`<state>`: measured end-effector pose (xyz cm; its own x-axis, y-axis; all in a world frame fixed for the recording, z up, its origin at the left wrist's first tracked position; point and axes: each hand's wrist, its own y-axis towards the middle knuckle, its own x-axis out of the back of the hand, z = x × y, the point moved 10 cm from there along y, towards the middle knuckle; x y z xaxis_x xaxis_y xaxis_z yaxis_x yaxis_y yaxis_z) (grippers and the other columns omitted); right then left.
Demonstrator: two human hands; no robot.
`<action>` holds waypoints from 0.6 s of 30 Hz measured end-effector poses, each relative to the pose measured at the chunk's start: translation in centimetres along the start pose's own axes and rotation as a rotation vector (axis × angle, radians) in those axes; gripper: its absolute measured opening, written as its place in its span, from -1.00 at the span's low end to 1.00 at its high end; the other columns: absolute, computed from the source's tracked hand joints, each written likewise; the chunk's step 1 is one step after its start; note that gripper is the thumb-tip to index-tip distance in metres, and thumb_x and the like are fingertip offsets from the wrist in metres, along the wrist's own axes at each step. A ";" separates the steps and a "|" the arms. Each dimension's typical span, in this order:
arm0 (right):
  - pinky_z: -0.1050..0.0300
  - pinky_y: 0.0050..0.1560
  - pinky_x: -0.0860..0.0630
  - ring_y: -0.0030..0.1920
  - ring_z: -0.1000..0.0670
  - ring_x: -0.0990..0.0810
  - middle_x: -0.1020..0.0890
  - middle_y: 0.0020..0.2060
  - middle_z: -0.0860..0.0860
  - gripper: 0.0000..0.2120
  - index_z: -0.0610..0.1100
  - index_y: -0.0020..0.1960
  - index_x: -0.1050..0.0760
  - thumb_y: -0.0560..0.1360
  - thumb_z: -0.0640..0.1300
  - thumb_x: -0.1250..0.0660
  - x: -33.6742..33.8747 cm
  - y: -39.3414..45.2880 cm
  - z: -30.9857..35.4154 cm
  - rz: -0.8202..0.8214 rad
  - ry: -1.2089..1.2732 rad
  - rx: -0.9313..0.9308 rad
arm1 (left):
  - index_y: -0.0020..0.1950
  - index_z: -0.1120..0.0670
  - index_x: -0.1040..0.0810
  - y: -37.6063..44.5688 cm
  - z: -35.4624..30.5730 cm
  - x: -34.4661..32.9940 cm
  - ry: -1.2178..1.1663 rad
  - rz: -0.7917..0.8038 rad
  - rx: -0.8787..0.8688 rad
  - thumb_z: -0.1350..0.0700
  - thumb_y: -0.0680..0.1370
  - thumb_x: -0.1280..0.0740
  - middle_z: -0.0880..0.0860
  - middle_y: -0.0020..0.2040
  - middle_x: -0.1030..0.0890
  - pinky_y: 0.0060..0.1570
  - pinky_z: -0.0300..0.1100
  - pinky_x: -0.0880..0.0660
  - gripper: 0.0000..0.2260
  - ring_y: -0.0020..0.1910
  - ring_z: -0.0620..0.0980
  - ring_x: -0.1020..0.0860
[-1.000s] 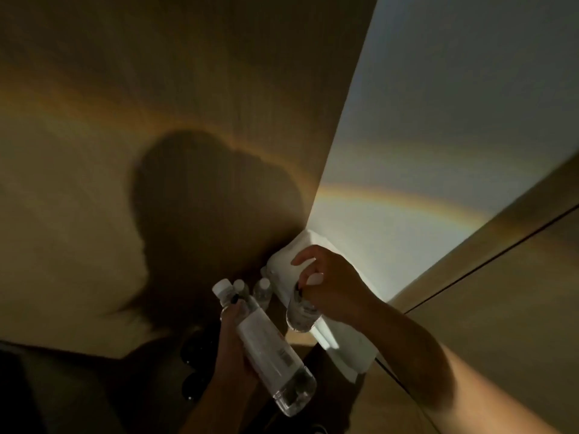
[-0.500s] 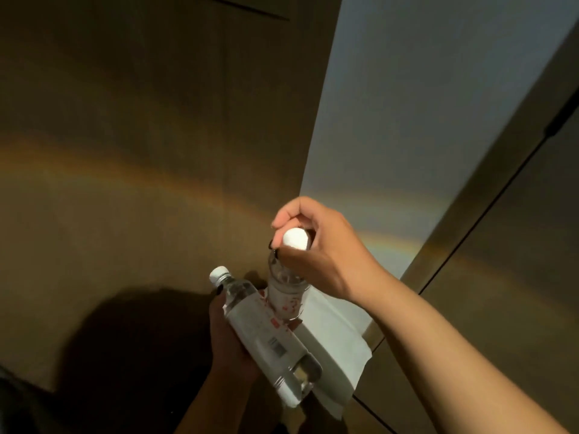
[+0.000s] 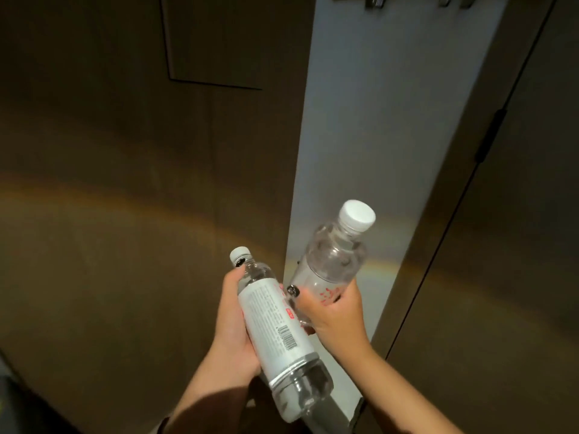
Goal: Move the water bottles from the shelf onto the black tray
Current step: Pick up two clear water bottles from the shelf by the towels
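I hold two clear plastic water bottles with white caps in front of me. My left hand (image 3: 230, 324) grips the first bottle (image 3: 275, 333) round its white label; it lies tilted, cap up-left, base toward me. My right hand (image 3: 336, 311) grips the second bottle (image 3: 332, 261) round its lower body, cap pointing up-right. The two bottles nearly touch near my right thumb. Neither the shelf nor the black tray is in view.
A dark brown wooden wall (image 3: 125, 214) fills the left. A pale grey vertical panel (image 3: 391, 120) stands ahead, with a brown cabinet door (image 3: 517, 245) and its dark hinge to the right. Metal hooks (image 3: 376, 1) show at the top edge.
My right hand has shifted from holding its bottle by the cap to gripping its body, and lifted it. Both bottles came away from the white shelf items, and my view tilted.
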<state>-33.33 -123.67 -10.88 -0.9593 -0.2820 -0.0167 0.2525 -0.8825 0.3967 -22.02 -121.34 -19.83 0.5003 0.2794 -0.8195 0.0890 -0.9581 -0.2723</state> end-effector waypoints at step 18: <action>0.04 -0.27 -0.60 -0.26 -0.15 -0.66 -0.66 -0.20 -0.21 -0.43 -0.17 0.15 -0.49 0.29 0.19 -0.31 11.8 -15.8 -1.3 0.281 0.434 -0.662 | -0.06 0.12 -0.53 -18.8 16.3 2.6 -0.160 -0.348 -0.050 -0.11 0.32 -0.44 0.14 -0.20 -0.55 -0.06 0.03 -0.48 -0.64 -0.22 0.09 -0.53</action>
<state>-48.49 -113.53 -18.56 -0.7499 -0.5247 -0.4030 0.6268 -0.7583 -0.1792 -36.49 -101.62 -25.07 0.2919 0.5912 -0.7518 0.2740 -0.8048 -0.5265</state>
